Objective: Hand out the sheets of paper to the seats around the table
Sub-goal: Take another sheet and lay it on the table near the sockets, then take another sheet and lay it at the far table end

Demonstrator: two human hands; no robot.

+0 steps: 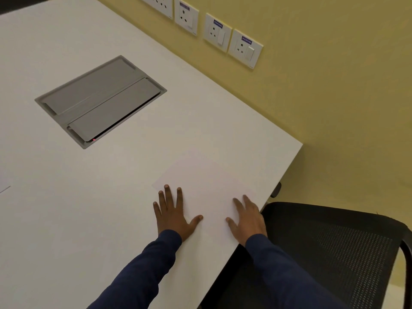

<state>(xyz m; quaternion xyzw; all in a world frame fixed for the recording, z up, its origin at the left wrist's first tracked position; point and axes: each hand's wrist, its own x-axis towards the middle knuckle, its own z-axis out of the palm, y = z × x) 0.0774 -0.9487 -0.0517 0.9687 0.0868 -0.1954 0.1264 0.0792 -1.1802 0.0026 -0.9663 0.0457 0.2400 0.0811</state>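
Note:
A white sheet of paper (205,181) lies flat on the white table (111,197), near the table's right edge in front of a black mesh chair (334,253). My left hand (172,216) rests palm down with fingers spread on the sheet's left part. My right hand (248,218) lies flat, fingers apart, on the sheet's right part close to the table edge. Neither hand grips anything. A thin edge of another sheet (5,189) shows at the far left of the table.
A grey flip-lid cable box (100,101) is set into the table's middle. A yellow wall (334,85) with several white power sockets (244,49) runs along the table's far side. The chair is tucked at the table's right corner.

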